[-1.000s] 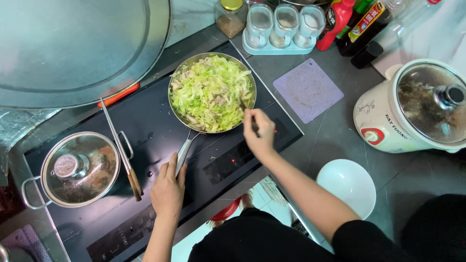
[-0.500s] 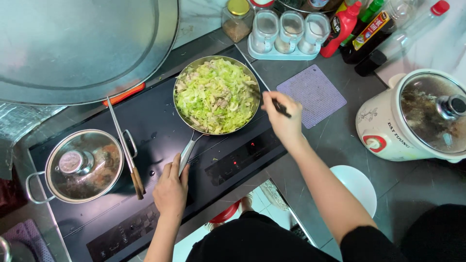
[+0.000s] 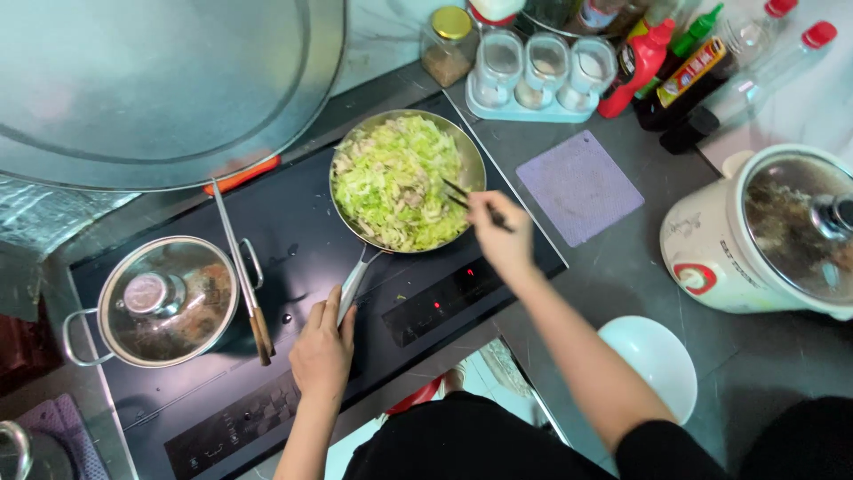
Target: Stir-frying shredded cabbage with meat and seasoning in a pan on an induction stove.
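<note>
A metal frying pan (image 3: pixel 471 158) full of chopped green cabbage (image 3: pixel 391 182) sits on the black cooktop (image 3: pixel 293 258). My left hand (image 3: pixel 322 351) grips the pan's handle (image 3: pixel 354 283) at the near side. My right hand (image 3: pixel 502 236) holds dark chopsticks (image 3: pixel 462 197) whose tips reach into the cabbage at the pan's right edge.
A lidded steel pot (image 3: pixel 164 298) stands left on the cooktop with long wooden chopsticks (image 3: pixel 240 267) across its rim. A large metal lid (image 3: pixel 151 89) fills the top left. Behind are jars (image 3: pixel 542 67) and sauce bottles (image 3: pixel 675 71). A purple mat (image 3: pixel 579 187), a rice cooker (image 3: pixel 773 236) and a white bowl (image 3: pixel 653 364) sit right.
My right hand drew back to the pan's right side and then came in again, chopstick tips now in the cabbage. The left hand stays on the handle.
</note>
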